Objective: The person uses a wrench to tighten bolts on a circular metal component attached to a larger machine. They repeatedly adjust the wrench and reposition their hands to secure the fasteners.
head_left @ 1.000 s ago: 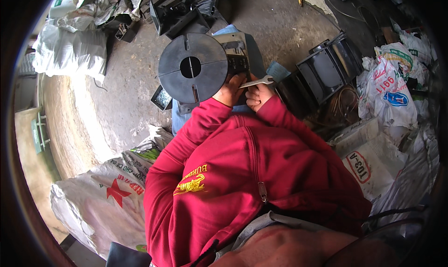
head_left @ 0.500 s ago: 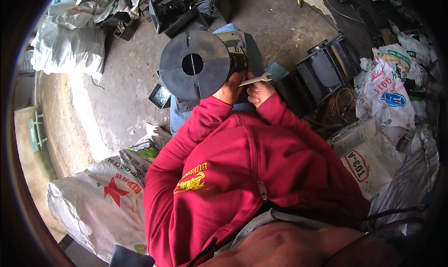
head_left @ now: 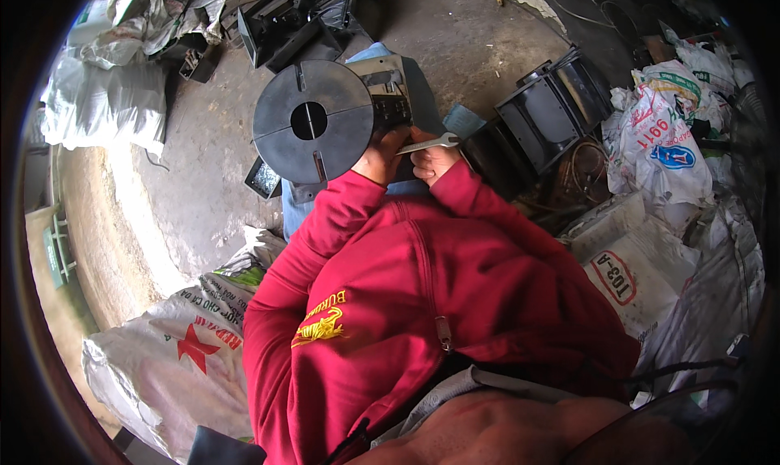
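Observation:
A dark grey round disc with a center hole and radial slots sits over my lap, joined to a dark metal housing on its right. My left hand is at the near right edge of the disc, against the housing; its fingertips are hidden. Just beside it, my right hand has curled fingers closed around a silver open-end wrench. One jaw of the wrench points right, past the hand; the other end runs toward the housing, where its contact cannot be made out.
A small tray of shiny small parts stands left of the disc. Black metal housings lie to the right, and more black parts beyond. White sacks are piled at right, with another sack at near left.
The whole view has shifted a little, so the disc, hands and surroundings appear farther left. The wrench and both hands keep nearly the same arrangement.

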A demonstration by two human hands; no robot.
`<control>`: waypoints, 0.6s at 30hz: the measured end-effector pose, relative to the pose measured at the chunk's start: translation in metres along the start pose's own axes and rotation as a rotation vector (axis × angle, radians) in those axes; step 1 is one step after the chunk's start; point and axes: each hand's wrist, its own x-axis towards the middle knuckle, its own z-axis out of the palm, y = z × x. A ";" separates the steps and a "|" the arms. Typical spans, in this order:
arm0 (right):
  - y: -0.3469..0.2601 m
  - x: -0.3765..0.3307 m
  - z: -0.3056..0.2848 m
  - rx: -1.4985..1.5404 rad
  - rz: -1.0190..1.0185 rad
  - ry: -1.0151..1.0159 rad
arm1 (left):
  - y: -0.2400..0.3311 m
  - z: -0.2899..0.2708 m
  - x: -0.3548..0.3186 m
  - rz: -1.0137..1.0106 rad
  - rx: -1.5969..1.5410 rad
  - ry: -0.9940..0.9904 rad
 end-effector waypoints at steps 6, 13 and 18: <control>-0.005 -0.007 0.014 -0.132 -0.030 0.090 | 0.004 -0.007 -0.001 -0.048 0.057 0.114; -0.007 0.000 -0.001 -0.123 -0.007 0.018 | 0.008 -0.007 0.002 -0.008 0.026 0.012; -0.009 -0.006 0.011 -0.138 -0.006 0.073 | 0.004 -0.006 -0.002 -0.090 0.055 0.081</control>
